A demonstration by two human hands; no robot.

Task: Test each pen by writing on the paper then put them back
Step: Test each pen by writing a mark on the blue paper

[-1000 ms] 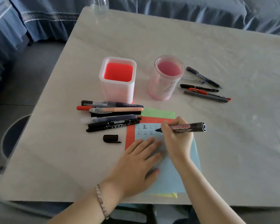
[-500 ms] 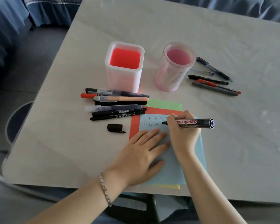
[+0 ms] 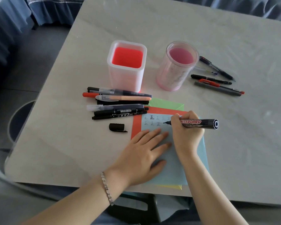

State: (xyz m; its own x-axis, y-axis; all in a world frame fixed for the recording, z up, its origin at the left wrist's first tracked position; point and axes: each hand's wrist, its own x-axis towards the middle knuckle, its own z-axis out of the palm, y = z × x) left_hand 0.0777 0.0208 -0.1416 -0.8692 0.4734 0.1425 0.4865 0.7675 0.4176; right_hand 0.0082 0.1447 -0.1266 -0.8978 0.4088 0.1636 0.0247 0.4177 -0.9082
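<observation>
We're pinching the whiteboard marker (image 3: 199, 123) in curled right fingers (image 3: 175, 118), tip at the second row on the blue paper (image 3: 177, 168), left hand (image 3: 143, 156) lying flat and open just below, so we're risking smearing wet ink with those fingertips (image 3: 166, 134) or the paper sliding if we're lightening that press.

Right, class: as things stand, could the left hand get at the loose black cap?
Probably yes. The left hand lies flat on the blue paper, holding nothing; the black cap sits on the table beside it, nothing between them.
</observation>
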